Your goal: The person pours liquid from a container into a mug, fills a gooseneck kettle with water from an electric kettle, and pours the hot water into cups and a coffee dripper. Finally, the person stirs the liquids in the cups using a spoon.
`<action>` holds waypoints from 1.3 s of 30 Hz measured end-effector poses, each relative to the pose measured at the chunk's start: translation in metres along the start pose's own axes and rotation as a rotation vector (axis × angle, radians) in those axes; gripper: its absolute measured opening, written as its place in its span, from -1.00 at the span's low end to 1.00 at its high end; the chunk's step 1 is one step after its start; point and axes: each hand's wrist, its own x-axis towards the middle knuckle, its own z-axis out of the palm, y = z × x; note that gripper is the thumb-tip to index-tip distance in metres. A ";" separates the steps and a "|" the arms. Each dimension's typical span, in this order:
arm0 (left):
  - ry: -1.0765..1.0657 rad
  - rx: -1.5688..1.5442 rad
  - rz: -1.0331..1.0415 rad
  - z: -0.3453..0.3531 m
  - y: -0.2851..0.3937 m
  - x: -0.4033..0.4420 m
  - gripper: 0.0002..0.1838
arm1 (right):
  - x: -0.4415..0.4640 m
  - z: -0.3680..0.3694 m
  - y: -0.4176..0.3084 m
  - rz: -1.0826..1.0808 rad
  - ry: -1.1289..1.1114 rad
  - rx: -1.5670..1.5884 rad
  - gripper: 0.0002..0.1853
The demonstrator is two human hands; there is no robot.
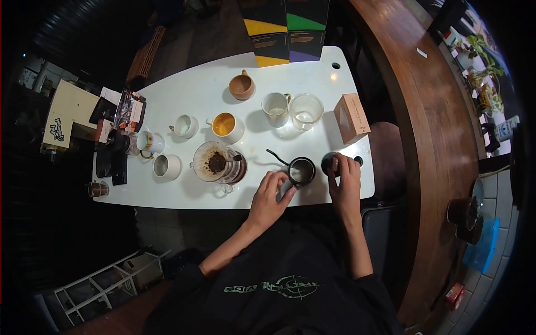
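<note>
A black gooseneck kettle stands without a lid on the white table, its spout toward the back left. The curled fingers of my left hand are at the kettle's near left side, around its handle area; the exact grip is partly hidden. To the right, my right hand has its fingers closed on a small dark round object at the tabletop. Left of the kettle, a glass dripper with dark coffee grounds sits beside a glass server holding brown liquid.
On the white table stand several cups, including a brown cup, a glass cup and an orange-lined cup. A cardboard box is at the right, with colored boxes behind. A wooden counter runs along the right.
</note>
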 end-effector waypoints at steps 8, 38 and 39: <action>-0.040 0.022 -0.002 0.003 -0.013 -0.009 -0.79 | -0.028 0.037 0.074 0.048 -0.129 -0.037 -0.53; 0.020 -0.061 -0.046 0.000 -0.018 -0.005 -0.84 | -0.014 -0.012 -0.008 -0.218 -0.089 -0.080 -0.70; 0.002 -0.054 -0.069 -0.001 -0.017 -0.005 -0.83 | -0.014 -0.004 -0.006 -0.235 -0.104 -0.079 -0.70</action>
